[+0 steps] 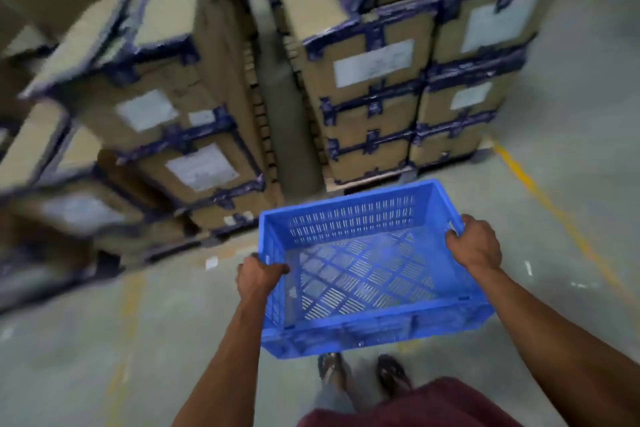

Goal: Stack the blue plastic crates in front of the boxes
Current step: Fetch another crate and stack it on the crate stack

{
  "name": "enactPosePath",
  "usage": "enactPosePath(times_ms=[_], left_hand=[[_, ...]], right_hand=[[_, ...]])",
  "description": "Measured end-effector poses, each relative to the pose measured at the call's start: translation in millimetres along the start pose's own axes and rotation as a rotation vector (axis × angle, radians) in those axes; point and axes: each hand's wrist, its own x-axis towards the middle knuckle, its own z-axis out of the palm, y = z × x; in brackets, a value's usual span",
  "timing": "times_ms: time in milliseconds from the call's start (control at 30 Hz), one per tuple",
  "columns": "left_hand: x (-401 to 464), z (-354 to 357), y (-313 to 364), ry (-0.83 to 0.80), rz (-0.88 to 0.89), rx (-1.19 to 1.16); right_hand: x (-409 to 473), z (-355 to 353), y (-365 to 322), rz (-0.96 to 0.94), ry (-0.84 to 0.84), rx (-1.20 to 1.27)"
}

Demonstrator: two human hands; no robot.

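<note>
Both hands, left hand (259,276) and right hand (476,243), apparently curl fingers closed over blue crate (367,319) rims.

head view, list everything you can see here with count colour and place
blue plastic crate: one, blue, empty, held above the floor in front of the boxes
cardboard boxes: many, exact count unclear from blur, brown with dark blue strapping and pale labels, stacked in two groups at the left and the centre right
floor: one, grey concrete, under everything
floor line: one clear, yellow, running diagonally on the right; a fainter one on the left
paper scrap: one, white, on the floor left of the crate
sandals: two, dark, on the feet below the crate
left hand: gripping the crate's left rim
right hand: gripping the crate's right rim
</note>
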Motion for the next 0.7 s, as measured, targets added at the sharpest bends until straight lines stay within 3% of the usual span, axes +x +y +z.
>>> enactPosePath(times_ms=[267,400,700], left_hand=[[19,62,171,-0.303,0.492,0.164],[23,140,248,-0.345,0.683,0.314],[-106,314,418,-0.491,1.0,0.4]], right_hand=[[-22,-61,89,0.394,0.262,0.151],[-36,-93,137,0.595,0.378,0.207],[0,-165,274,0.908,0.566,0.418]])
